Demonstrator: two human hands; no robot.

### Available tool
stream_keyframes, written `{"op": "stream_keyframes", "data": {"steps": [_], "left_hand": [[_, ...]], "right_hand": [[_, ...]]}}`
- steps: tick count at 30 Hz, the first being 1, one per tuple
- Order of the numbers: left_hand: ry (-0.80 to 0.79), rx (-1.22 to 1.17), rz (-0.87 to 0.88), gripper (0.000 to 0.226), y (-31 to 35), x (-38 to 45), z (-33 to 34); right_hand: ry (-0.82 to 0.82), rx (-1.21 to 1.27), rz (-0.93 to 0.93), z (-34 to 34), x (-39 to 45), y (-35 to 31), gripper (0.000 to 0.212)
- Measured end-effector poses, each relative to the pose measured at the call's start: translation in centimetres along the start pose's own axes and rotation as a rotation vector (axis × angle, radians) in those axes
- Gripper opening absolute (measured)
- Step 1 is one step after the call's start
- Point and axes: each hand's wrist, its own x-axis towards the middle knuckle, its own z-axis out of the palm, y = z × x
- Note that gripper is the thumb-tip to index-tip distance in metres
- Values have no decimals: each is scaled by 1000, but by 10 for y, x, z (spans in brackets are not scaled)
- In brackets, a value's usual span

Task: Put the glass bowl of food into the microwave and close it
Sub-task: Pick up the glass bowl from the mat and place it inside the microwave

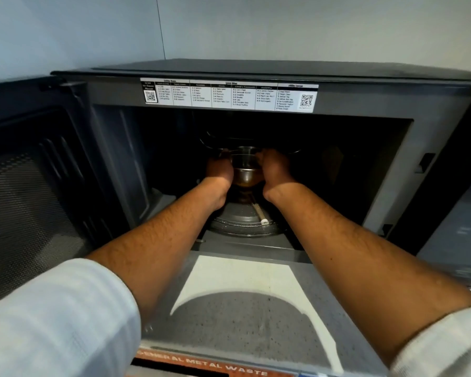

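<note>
left hand: inside the microwave cavity, fingers wrapped on the left side of the glass bowl; gripping it.
right hand: mirror of the left, clamped on the bowl's right side; gripping it.
glass bowl: between the two hands, deep in the cavity, upright as far as I can tell. Brownish contents in the lower part. Clear wall and rim show between the thumbs.
bowl contact: it sits above the turntable; can't tell whether the base is touching the plate or held just off it, too dark and the wrists block the view.
turntable: round glass plate directly below and in front of the hands, between the wrists. A thin pale stick-like thing lies on it just inside the right wrist; can't identify it.
microwave: dark housing all around both forearms, interior unlit.
door: swung fully open, out past the left forearm, mesh window facing the camera.
label strip: white sticker with tables and two QR codes on the frame above the hands; text too blurred to read.
sleeves: pale, pushed up to the elbows, left sleeve, right sleeve; forearms bare.
counter: grey speckled surface under the forearms, with a white sheet on it.
sign: orange strip at the near edge below the arms, reads "GENERAL METAL WASTE".
</note>
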Motion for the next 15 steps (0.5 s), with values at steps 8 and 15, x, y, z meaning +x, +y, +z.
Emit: {"op": "stream_keyframes", "data": {"steps": [8, 15], "left_hand": [[-10, 52, 16, 38, 6, -26, -6], [57, 168, 1, 41, 17, -65, -21]], "right_hand": [[5, -144, -33, -11, -20, 0, 34], [-45, -344, -158, -34, -61, -3, 26]]}}
